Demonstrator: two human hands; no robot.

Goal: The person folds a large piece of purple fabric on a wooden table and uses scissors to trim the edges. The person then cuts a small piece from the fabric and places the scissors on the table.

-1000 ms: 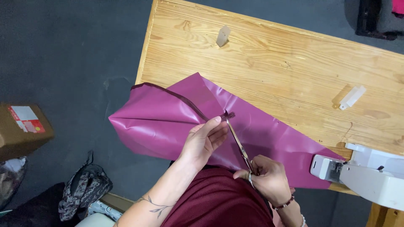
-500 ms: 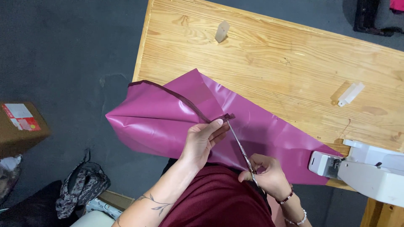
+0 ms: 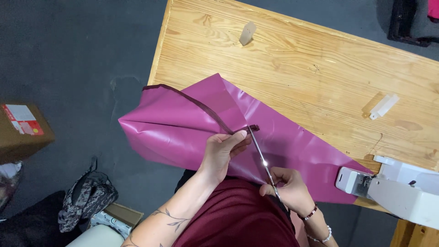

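Where the wooden table (image 3: 292, 68) ends at its near edge, a sheet of glossy magenta fabric (image 3: 183, 128), half on the boards, half hanging off toward the dark floor (image 3: 68, 59). Left hand (image 3: 222, 151) pinching a fold of the fabric beside its dark hemmed edge (image 3: 192, 98), thumb over fingers, pressed together on the cloth. Right hand (image 3: 289, 187) closed around the handles of a pair of scissors (image 3: 261, 158), fingers curled shut; blades long and thin, pointing away from the body, tips at the dark hem just beside the left thumb. Blades nearly together; impossible to tell whether any cloth sits between them. Beaded bracelets (image 3: 315, 224) on the right wrist, a leafy tattoo (image 3: 170, 218) on the left forearm, maroon clothing (image 3: 238, 219) below. Off to the right, a white sewing machine (image 3: 393, 187) at the table corner, touching the fabric's far tip. Farther up the boards, two small pale plastic pieces (image 3: 384, 106), well apart. On the floor at left, a cardboard box (image 3: 23, 132) and a patterned bag (image 3: 84, 196)
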